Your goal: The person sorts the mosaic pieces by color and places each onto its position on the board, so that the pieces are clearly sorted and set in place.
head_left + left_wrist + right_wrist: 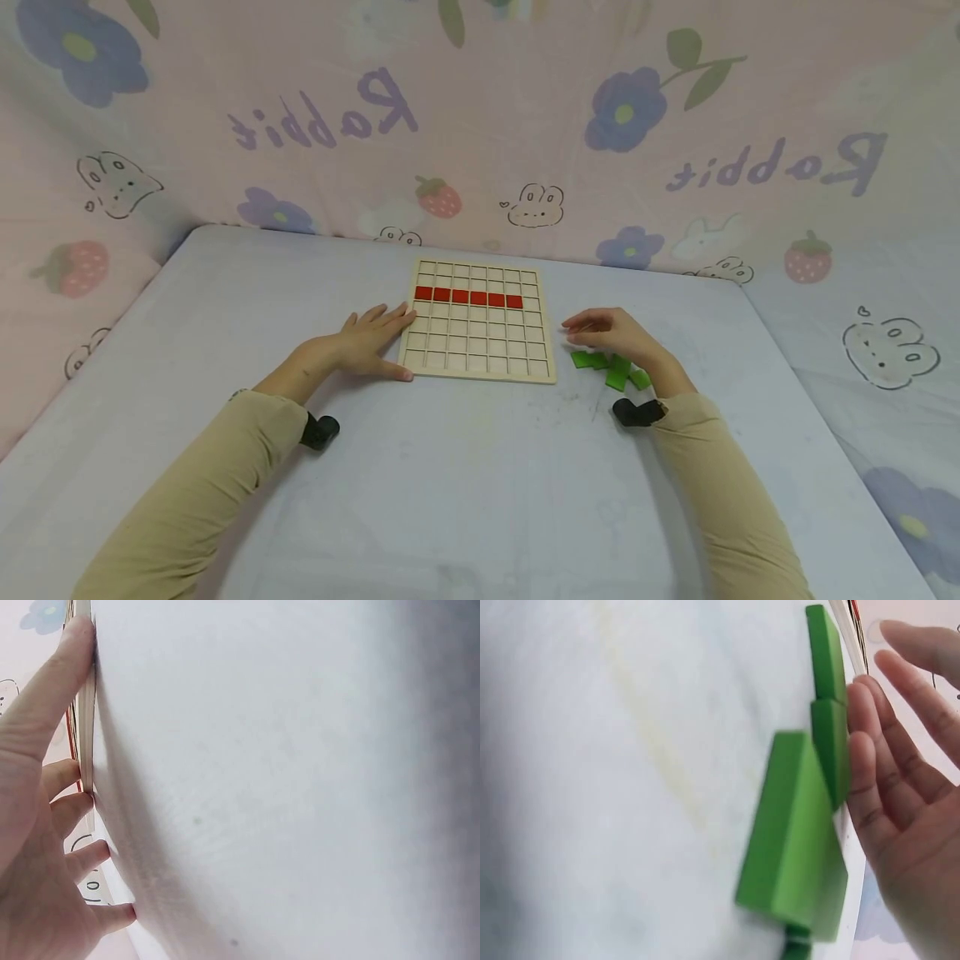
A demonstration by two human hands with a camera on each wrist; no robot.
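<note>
Right hand (617,332) is empty as far as the views show: fingers loosely bent, tips apart, nothing pinched. It hangs between the pale wooden gridded board (477,342) and a loose pile of small flat green square tiles (618,367), just off the board's right side on the white table (480,475). Board carries a run of six red square tiles (460,296) in the third row from the far edge; the right-end cell of that row is bare. No green on the grid.

Step in hand, my read: filling the grid, between placements, greens waiting at the side. Just before a pick or just after a release, can't tell which. Next move probably calls for dropping the right hand to the pile, pinching one green by its edges, carrying it left to a cell. Which cell, can't say. Greens partly overlap, so a careless pinch may drag a neighbour.

Pose: beige-sleeved right forearm (720,483) comes in from the near right, fingers pointing left toward the board. Left hand (367,343) has fingers splayed and extended, thumb against the board's near-left corner, nearest fingertips at its left edge, not wrapped round it. Looks like a steadying hold, worth keeping while tiles go in
</note>
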